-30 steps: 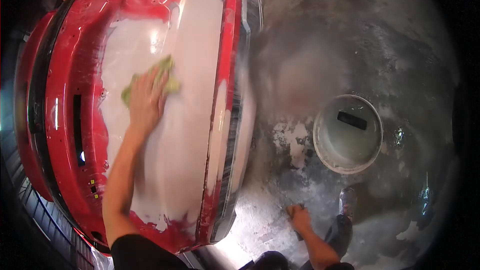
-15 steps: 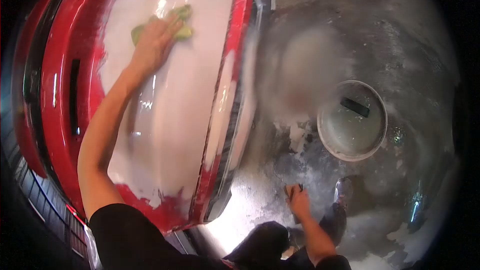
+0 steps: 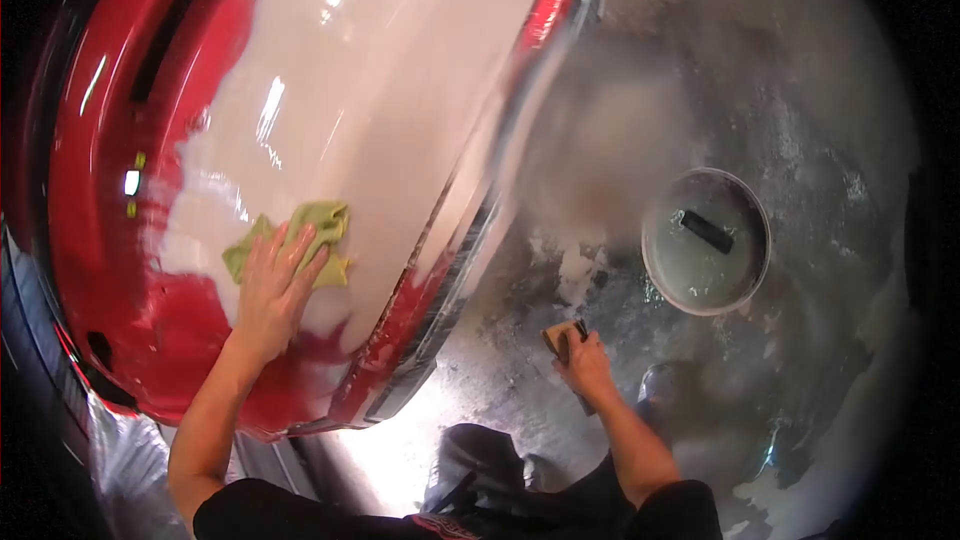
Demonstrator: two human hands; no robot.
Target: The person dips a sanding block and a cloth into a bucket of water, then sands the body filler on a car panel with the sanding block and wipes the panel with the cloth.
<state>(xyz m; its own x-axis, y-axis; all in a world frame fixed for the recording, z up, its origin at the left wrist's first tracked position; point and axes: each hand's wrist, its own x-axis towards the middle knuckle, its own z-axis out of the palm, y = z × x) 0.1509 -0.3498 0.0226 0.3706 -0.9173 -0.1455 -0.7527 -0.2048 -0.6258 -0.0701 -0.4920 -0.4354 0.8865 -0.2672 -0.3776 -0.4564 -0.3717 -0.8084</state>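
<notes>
My left hand presses a yellow-green cloth against the car's rear body panel, its fingers spread over the fabric. Bare pale filler or primer covers much of this wet, shiny panel, with red paint around its edges. Down at the right, away from the car, my right hand is closed around a small tan and dark sanding block. Part of that block is hidden by my fingers.
A round bucket of cloudy water stands on the wet, stained floor, with a dark block in it. The bumper edge runs between car and floor. Silvery plastic sheeting lies at the lower left.
My left hand has slid the cloth down the panel toward me, to the lower pale area near the red edge. My right hand still holds the block, now turned to show its tan face.
</notes>
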